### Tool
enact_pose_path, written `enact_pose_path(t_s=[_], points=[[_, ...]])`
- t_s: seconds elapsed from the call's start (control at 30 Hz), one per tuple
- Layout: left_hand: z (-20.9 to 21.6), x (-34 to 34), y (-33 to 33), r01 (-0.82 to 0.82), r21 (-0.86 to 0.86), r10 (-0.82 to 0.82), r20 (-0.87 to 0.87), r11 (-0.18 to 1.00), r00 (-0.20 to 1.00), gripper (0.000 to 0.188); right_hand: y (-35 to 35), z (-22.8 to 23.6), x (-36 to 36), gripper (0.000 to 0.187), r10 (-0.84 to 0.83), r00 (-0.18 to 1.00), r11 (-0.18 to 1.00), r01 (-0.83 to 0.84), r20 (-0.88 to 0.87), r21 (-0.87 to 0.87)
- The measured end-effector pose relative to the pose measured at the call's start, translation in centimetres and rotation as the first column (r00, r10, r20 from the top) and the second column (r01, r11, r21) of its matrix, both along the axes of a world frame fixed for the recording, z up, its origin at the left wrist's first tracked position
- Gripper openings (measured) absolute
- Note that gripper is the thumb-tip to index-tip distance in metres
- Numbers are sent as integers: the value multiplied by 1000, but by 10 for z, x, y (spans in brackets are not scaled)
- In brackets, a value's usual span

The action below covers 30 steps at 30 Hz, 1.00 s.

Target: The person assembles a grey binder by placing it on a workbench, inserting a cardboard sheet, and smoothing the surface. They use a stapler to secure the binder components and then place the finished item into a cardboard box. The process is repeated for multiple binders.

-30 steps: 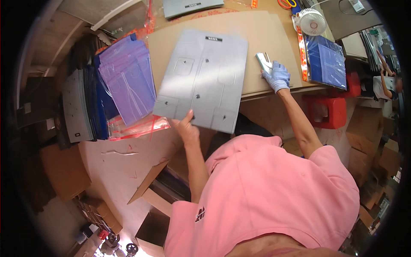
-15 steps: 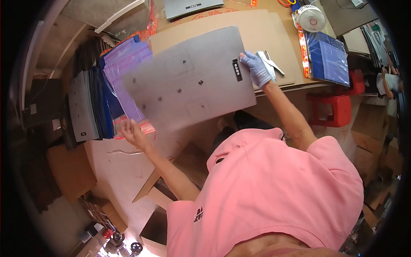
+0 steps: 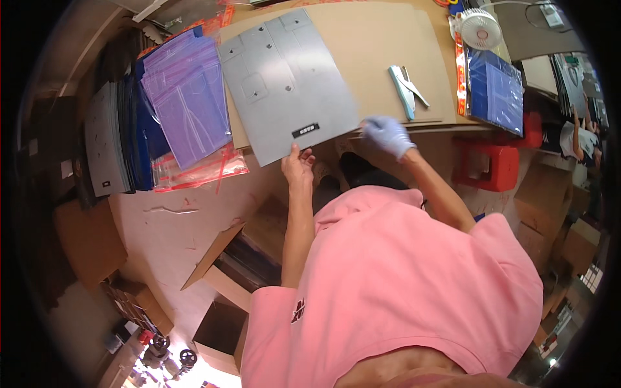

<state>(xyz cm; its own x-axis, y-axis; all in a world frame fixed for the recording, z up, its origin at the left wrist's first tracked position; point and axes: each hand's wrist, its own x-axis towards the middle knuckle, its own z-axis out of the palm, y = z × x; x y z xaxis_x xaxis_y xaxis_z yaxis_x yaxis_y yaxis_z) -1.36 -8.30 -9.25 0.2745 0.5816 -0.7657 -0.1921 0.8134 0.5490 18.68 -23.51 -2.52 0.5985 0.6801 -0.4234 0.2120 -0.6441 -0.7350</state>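
- We see the bare left hand [image 3: 299, 167] at the near edge of a grey panel [image 3: 291, 68], thumb on top and fingers curled at the edge, apparently pinching it; that grip probably steadies the overhanging side.
- The gloved right hand [image 3: 388, 134] is just beside the panel's near right corner (motion blurs it, so we cannot tell how the fingers stand or whether they touch).
- The panel lies tilted across the left part of the cardboard [image 3: 365, 45], which seems to serve as a work mat on the bench [image 3: 447, 48].
- Right of the panel, a plier-like tool [image 3: 407, 97] rests with its handles apart, perhaps kept there for easy reach.
- Purple sleeves [image 3: 187, 107] are piled left of the panel, with more grey panels [image 3: 107, 139] standing in a row farther left, likely to save room.
- A blue packet [image 3: 495, 90] lies to the right, near a white fan [image 3: 480, 29].
- For writing, we find pale characters on the panel's black label [image 3: 306, 130], and a printed emblem [image 3: 298, 312] on the pink shirt [image 3: 401, 271].
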Motion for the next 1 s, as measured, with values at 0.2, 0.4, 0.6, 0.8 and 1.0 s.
enact_pose_path(t_s=[0.2,0.4,0.6,0.8,1.0], points=[[5,-6,0,-29,3,29,42,1000,999,25,-52,5,100,87,65,828,828,267,556,-494],[-4,21,-18,69,-29,-66,99,997,993,22,-45,26,80,93,248,822,817,107,513,-566],[10,20,-18,146,35,-149,123,989,981,27,-47,26,92,56,-89,952,818,238,293,-523],[51,37,-24,12,136,-47,254,991,966,29,-94,22,42,58,82,313,839,491,-946,235],[50,41,-22,29,123,-66,303,992,951,31,-69,17,-41,68,244,-130,802,585,-961,125]])
